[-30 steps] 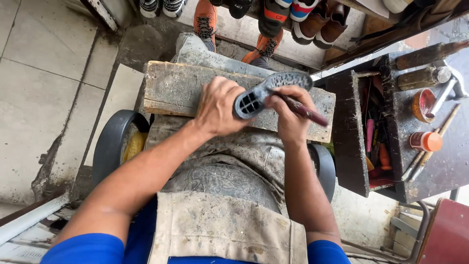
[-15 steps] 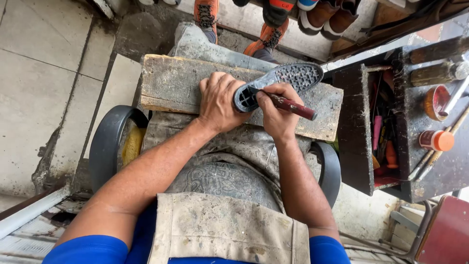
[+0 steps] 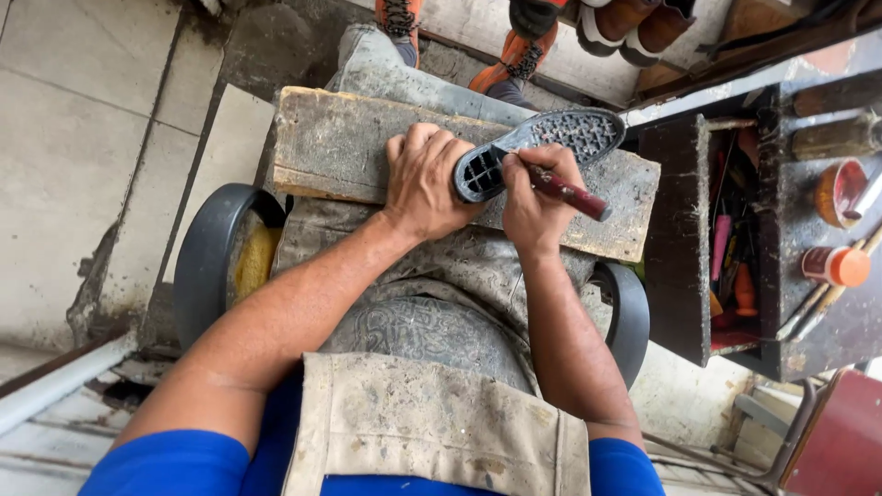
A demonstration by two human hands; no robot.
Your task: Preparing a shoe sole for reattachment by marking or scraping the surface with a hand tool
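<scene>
Fingertips of our left hand (image 3: 424,182) vanish behind the near end of the dark shoe sole (image 3: 537,147), so we cannot see how they curl under it. Our right hand (image 3: 535,197) is closed around a tool with a red handle (image 3: 570,193); its tip is hidden against the sole. That sole lies across the wooden board (image 3: 349,152) on our lap, between both hands, its far end pointing right.

Tool (image 3: 568,192) tip hidden between right hand (image 3: 536,204) and sole (image 3: 537,147)
</scene>
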